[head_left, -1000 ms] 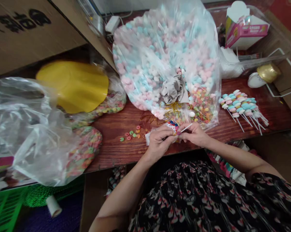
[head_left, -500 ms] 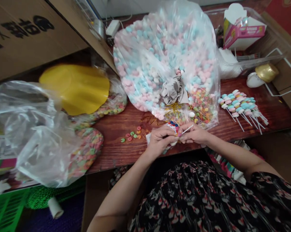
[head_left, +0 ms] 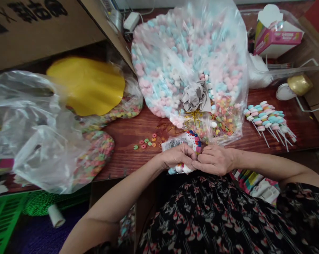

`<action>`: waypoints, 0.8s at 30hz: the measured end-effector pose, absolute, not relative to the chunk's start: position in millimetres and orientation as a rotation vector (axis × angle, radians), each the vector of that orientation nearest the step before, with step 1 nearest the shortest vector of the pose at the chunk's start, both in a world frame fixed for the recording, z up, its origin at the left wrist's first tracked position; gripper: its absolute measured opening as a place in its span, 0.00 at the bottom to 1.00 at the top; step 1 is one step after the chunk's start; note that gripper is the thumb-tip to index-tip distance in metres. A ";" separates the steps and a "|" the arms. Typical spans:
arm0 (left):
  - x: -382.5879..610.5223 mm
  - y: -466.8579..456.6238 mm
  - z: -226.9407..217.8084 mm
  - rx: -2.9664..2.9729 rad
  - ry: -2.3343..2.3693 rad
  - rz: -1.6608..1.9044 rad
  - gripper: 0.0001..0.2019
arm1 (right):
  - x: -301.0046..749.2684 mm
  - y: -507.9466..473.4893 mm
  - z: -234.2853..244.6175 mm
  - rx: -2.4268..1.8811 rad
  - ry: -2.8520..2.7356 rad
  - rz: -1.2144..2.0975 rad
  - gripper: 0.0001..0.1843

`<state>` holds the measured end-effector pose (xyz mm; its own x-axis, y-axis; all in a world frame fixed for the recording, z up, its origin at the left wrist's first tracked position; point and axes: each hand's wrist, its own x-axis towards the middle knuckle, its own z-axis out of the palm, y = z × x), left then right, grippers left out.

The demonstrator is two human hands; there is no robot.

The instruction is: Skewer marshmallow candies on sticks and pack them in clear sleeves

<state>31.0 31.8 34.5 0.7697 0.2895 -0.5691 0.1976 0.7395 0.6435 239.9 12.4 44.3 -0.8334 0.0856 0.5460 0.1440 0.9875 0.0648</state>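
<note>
At the table's front edge my left hand [head_left: 178, 156] and my right hand [head_left: 213, 160] meet, fingers closed in pinches. Between and below them is a bagged candy stick [head_left: 183, 168], white, blue and yellow sweets under clear film. Its stick and gathered neck are hidden by my fingers. Just beyond the left hand lies a clear printed packet [head_left: 172, 143] with a red, white and blue scalloped edge. Gold twist ties [head_left: 193, 115] lie behind it, under a crumpled grey paper [head_left: 195, 97]. Several loose candy rings [head_left: 146, 142] are scattered to the left.
A large clear bag of pastel candies [head_left: 159, 60] fills the table's back. Finished-looking candy skewers [head_left: 267, 116] lie right, near a gold-lidded jar [head_left: 299, 85] and pink box [head_left: 278, 38]. A yellow sheet [head_left: 87, 86] and plastic bag [head_left: 42, 141] occupy the left.
Both hands have come down toward my body with the bagged candy stick. The white stick that showed at the right hand is now hidden, and more of the printed packet is visible.
</note>
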 end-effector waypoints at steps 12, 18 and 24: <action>2.1 75.2 70.9 1.667 0.505 -0.244 0.11 | 226.9 13.0 59.4 -0.325 -2.648 -0.306 0.06; 18.0 8.2 110.3 2.889 1.060 0.291 0.12 | 227.9 49.0 46.9 -0.733 -2.491 -0.223 0.11; 13.7 11.5 44.9 2.125 1.030 0.577 0.12 | 209.7 30.2 50.5 -0.835 -2.139 0.773 0.08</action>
